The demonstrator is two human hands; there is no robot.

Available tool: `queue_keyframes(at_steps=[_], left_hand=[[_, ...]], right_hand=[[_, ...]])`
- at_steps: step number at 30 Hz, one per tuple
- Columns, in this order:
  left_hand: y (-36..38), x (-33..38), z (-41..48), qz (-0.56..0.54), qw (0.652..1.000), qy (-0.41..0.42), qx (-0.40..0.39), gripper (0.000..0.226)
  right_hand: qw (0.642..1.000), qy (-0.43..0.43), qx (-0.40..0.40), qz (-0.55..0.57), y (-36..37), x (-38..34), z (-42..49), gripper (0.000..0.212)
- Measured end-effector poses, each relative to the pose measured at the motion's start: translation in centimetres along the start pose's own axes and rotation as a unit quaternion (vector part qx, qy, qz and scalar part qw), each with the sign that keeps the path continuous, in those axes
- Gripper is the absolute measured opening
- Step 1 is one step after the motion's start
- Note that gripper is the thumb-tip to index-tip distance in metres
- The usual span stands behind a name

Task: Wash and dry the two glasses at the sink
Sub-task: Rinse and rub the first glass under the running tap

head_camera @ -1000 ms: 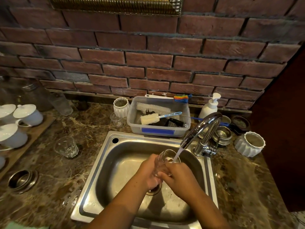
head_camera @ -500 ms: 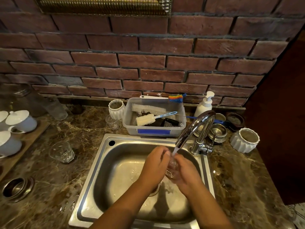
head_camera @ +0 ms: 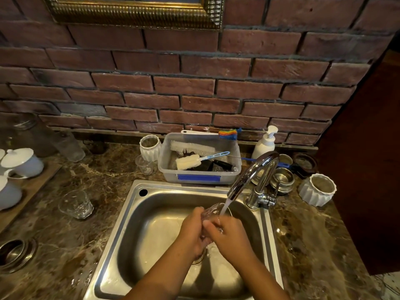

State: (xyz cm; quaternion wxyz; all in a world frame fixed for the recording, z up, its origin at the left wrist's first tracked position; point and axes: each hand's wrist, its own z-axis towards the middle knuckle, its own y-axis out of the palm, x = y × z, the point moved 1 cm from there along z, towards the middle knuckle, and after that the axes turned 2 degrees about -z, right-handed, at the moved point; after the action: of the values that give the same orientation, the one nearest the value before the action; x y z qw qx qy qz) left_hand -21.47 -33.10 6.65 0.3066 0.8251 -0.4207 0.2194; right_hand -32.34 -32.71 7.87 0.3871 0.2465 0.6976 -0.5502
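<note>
Red-brown brick wall, grey mortar lines noted. Brown marble counter veined in cream. Silver steel sink. Grey translucent plastic tub marked by blue strip. Rainbow stripes seen on brush head. Gold ribbed frame recorded.

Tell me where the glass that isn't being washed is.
In the head view, the spare glass stands on the marble counter left of the sink, between it and the wooden tray.
</note>
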Motion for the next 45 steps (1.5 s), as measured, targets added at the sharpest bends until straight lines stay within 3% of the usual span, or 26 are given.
queue_keyframes(at_steps=[2,3,5,7,8,9,11,14,16,18,21,23,25,27,29,31,32,33,35,36,37,38,40,43,45], left_hand=[[0.1,0.2,0.4,0.122,0.983,0.134,0.022,0.027],[0.1,0.3,0.5,0.196,0.957,0.212,0.028,0.022],[-0.1,0.5,0.2,0.333,0.871,0.361,0.018,0.016],[-0.2,0.7,-0.3,0.461,0.754,0.468,-0.02,0.019],[-0.3,0.7,-0.3,0.505,0.709,0.49,-0.043,0.024],[-0.5,0.8,-0.2,0.524,0.691,0.495,-0.057,0.028],[-0.7,0.9,0.0,0.495,0.727,0.472,-0.062,0.022],[0.2,0.6,-0.5,0.355,0.865,0.353,-0.028,0.02],[1.1,0.7,-0.9,0.223,0.955,0.194,-0.015,0.024],[1.2,1.3,-1.6,0.086,0.996,0.019,-0.028,0.026],[0.2,2.3,-2.3,-0.018,0.984,-0.137,-0.114,0.024],[-0.2,2.0,-2.2,-0.05,0.977,-0.162,-0.127,0.025],[-0.2,1.6,-1.9,-0.038,0.988,-0.123,-0.08,0.024],[0.1,1.2,-1.3,0.004,0.999,-0.042,-0.007,0.026],[0.2,1.5,-0.9,0.08,0.994,0.059,0.044,0.027],[0.0,2.0,-0.5,0.223,0.95,0.212,0.057,0.023],[-0.2,2.1,-0.5,0.288,0.911,0.292,0.05,0.02],[-0.3,2.1,-0.6,0.354,0.862,0.36,0.037,0.018],[-0.4,1.9,-0.7,0.483,0.748,0.455,0.002,0.02],[-0.3,1.7,-0.6,0.531,0.694,0.486,-0.013,0.029],[-0.4,1.5,-0.4,0.554,0.664,0.502,-0.022,0.037],[-0.5,1.6,-0.5,0.557,0.656,0.509,-0.026,0.037],[-0.7,1.6,-0.3,0.507,0.718,0.475,-0.035,0.023],[-0.2,1.3,-0.1,0.382,0.869,0.312,-0.047,0.02],[0.0,1.3,-0.5,0.263,0.952,0.153,-0.018,0.023]], right_hand=[[0.975,0.096,0.026,0.197,0.4,-0.2,0.0,0.024],[0.943,0.15,0.025,0.297,0.4,-0.5,0.0,0.023],[0.841,0.255,0.003,0.477,0.3,-0.3,0.2,0.023],[0.742,0.34,-0.021,0.578,-0.3,0.2,0.4,0.029],[0.723,0.357,-0.03,0.591,-0.5,0.6,0.6,0.031],[0.721,0.36,-0.039,0.592,-0.8,0.7,0.6,0.031],[0.762,0.335,-0.035,0.554,-0.8,0.8,0.8,0.027],[0.922,0.209,0.035,0.324,-0.9,0.3,1.0,0.025],[0.985,0.077,0.052,0.147,-1.1,-0.1,0.7,0.027],[0.998,-0.053,0.024,-0.04,-1.6,-0.7,0.1,0.029],[0.939,-0.161,-0.039,-0.3,-2.2,-1.8,-0.2,0.037],[0.931,-0.171,-0.058,-0.317,-2.1,-1.8,0.0,0.043],[0.953,-0.151,-0.045,-0.26,-1.7,-1.5,0.2,0.049],[0.988,-0.085,-0.039,-0.121,-1.2,-0.8,0.1,0.036],[0.998,-0.009,-0.046,0.042,-0.8,-0.6,0.1,0.034],[0.978,0.08,-0.041,0.19,-0.6,-1.0,0.0,0.039],[0.945,0.145,-0.035,0.292,-0.5,-0.9,0.0,0.036],[0.884,0.209,-0.037,0.418,-0.3,-0.7,0.0,0.032],[0.729,0.306,-0.042,0.611,0.0,-0.7,-0.3,0.033],[0.686,0.323,-0.035,0.651,0.0,-0.7,-0.5,0.034],[0.671,0.327,-0.027,0.665,-0.1,-0.6,-0.6,0.034],[0.675,0.319,-0.026,0.665,-0.2,-0.7,-0.7,0.033],[0.724,0.297,-0.022,0.622,-0.6,-0.9,-0.5,0.027],[0.903,0.222,0.011,0.368,-1.1,-1.2,-0.1,0.019],[0.985,0.09,0.006,0.149,-1.8,-1.5,0.0,0.027]])
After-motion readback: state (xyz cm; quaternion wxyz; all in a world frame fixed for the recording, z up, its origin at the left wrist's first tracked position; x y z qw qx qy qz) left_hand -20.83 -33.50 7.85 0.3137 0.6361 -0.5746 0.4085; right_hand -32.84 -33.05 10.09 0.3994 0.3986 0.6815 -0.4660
